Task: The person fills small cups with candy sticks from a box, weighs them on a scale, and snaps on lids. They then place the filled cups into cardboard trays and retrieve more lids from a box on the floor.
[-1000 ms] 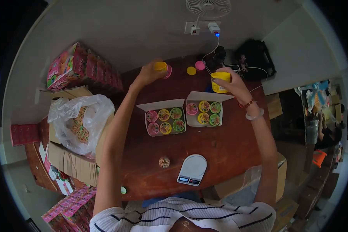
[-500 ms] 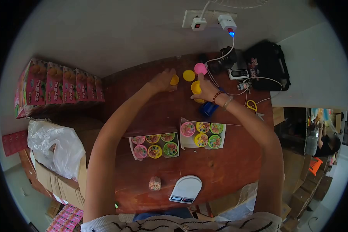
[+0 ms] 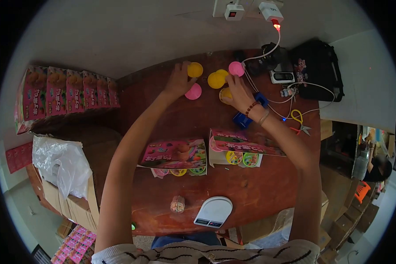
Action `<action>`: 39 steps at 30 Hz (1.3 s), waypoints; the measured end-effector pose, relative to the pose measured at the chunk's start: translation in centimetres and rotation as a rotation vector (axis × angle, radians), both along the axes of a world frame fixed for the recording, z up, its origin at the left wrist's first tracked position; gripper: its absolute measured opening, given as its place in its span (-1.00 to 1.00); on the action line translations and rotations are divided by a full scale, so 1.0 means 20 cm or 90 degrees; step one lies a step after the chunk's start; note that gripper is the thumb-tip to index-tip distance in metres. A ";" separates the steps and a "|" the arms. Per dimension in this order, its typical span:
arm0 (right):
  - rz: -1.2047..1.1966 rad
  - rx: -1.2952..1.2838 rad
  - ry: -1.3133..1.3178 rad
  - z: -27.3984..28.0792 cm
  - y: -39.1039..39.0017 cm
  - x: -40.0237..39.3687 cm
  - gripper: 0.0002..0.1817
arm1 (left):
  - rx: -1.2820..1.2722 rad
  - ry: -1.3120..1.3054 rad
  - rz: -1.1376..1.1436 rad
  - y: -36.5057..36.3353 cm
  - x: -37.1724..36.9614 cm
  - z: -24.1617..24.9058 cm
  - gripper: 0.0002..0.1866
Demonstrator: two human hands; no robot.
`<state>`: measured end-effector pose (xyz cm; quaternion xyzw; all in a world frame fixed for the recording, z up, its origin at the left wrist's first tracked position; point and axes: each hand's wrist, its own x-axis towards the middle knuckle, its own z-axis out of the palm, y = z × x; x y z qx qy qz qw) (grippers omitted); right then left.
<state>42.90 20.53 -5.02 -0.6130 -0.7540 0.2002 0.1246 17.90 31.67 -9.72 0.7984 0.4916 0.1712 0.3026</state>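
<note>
My left hand (image 3: pixel 178 82) grips a round yellow cup (image 3: pixel 195 69) at its left side, with the thumb below and the fingers above. A pink cup (image 3: pixel 193 91) stands just under that thumb. My right hand (image 3: pixel 241 94), wearing a beaded bracelet, has its fingers curled around a yellow cup (image 3: pixel 225 96), partly hidden by the hand. Right at its fingertips is another yellow cup (image 3: pixel 215 80), overlapping a yellow round piece behind it. Farther back is a pink round piece (image 3: pixel 236 68). A blue object (image 3: pixel 242 119) lies beneath my right wrist.
Two display boxes of colourful tubs, one with a pink lid (image 3: pixel 176 153), stand mid-table. Nearer me are a white scale (image 3: pixel 213 212) and a small jar (image 3: pixel 177 204). Scissors (image 3: pixel 300 122), cables and a black bag (image 3: pixel 317 70) lie right; pink boxes (image 3: pixel 57 93) line the left.
My left hand has moved up and back with a yellow cup; a pink cup now shows beside it. My right hand has shifted slightly. The box lids have dropped forward over the tubs.
</note>
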 end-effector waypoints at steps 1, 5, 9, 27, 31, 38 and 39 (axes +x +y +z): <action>0.036 -0.003 -0.042 0.00 -0.02 0.02 -0.20 | 0.000 0.001 0.001 -0.06 0.01 0.02 -0.29; 0.026 -0.165 0.000 -0.11 -0.09 0.05 -0.32 | -0.068 0.107 0.014 -0.22 -0.01 -0.04 -0.35; 0.013 -0.162 -0.076 -0.13 -0.08 0.09 -0.38 | 0.081 0.193 0.000 -0.28 0.07 0.02 -0.45; -0.063 -0.178 0.267 0.23 -0.24 0.49 -0.62 | 0.028 0.042 -0.216 -0.18 -0.16 0.47 -0.61; -0.379 0.075 0.441 0.51 -0.78 0.54 -0.66 | -0.044 -0.269 -0.029 -0.59 -0.38 1.12 -0.66; -0.885 0.006 0.694 0.13 -2.21 0.03 -0.71 | -0.192 -0.351 0.228 -1.76 -0.91 1.29 -0.73; -0.878 -0.047 0.686 0.06 -2.37 -0.13 -0.70 | -0.177 -0.257 0.235 -1.92 -0.98 1.28 -0.76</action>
